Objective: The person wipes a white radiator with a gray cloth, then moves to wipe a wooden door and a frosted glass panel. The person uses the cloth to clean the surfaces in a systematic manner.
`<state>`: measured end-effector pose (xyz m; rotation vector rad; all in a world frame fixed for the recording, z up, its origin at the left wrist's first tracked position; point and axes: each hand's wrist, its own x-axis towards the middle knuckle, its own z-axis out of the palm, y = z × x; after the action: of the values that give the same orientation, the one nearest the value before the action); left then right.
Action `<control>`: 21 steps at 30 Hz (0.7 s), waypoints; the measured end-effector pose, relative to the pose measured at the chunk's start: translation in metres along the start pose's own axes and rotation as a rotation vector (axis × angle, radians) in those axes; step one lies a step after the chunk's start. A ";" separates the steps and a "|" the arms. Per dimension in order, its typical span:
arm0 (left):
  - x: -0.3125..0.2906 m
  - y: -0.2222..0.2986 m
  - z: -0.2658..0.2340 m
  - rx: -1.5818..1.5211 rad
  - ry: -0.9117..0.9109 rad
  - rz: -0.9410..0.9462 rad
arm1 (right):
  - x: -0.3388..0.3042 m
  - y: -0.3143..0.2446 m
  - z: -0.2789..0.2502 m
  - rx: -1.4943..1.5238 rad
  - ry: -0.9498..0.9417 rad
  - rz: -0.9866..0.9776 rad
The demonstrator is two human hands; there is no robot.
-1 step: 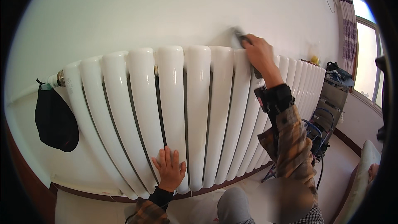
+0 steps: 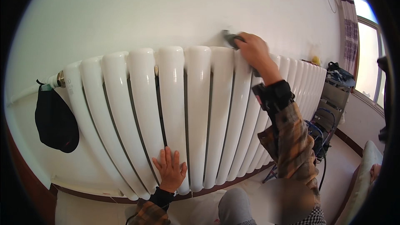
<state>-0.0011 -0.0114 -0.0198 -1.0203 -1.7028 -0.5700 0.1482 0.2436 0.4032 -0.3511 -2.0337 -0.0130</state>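
Observation:
A long white column radiator (image 2: 171,100) runs along the wall in front of me. My left hand (image 2: 169,171) rests flat against its lower part, fingers spread, with nothing held. Over the top of the radiator, right of the middle, my right hand (image 2: 255,52) is closed on a dark grey-green cloth (image 2: 233,39). One end of the cloth sticks out toward the wall, smeared by motion; another bit shows under the hand. Whether it touches the wall, I cannot tell.
At the left, a black cap (image 2: 56,118) hangs from the pipe beside the brass valve (image 2: 61,78). A grey shelf rack (image 2: 335,96) with a dark bag on top stands past the radiator's far end. My grey-clad knee (image 2: 234,206) is close below.
My right hand and the cloth have shifted a little to the left and slightly down along the radiator's top. My left hand stays in place.

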 end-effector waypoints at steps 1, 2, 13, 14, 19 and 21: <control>0.000 0.001 0.001 -0.007 -0.015 -0.031 | 0.001 -0.023 0.003 0.107 -0.030 -0.122; 0.000 0.003 0.001 -0.015 -0.030 -0.058 | 0.002 -0.049 0.009 0.221 -0.045 -0.248; -0.002 -0.009 -0.012 -0.018 -0.086 0.012 | -0.025 -0.106 0.060 0.324 0.354 -0.609; -0.003 -0.010 -0.014 -0.022 -0.073 0.018 | -0.027 -0.082 0.057 0.299 0.378 -0.588; -0.002 -0.007 -0.017 -0.003 -0.080 -0.006 | -0.056 0.008 0.030 0.011 0.594 -0.398; 0.000 -0.004 -0.017 0.001 -0.051 -0.002 | -0.070 0.022 0.038 0.005 0.618 -0.333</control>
<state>0.0045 -0.0270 -0.0134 -1.0406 -1.7485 -0.5485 0.1507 0.2541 0.3215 0.0083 -1.4548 -0.2879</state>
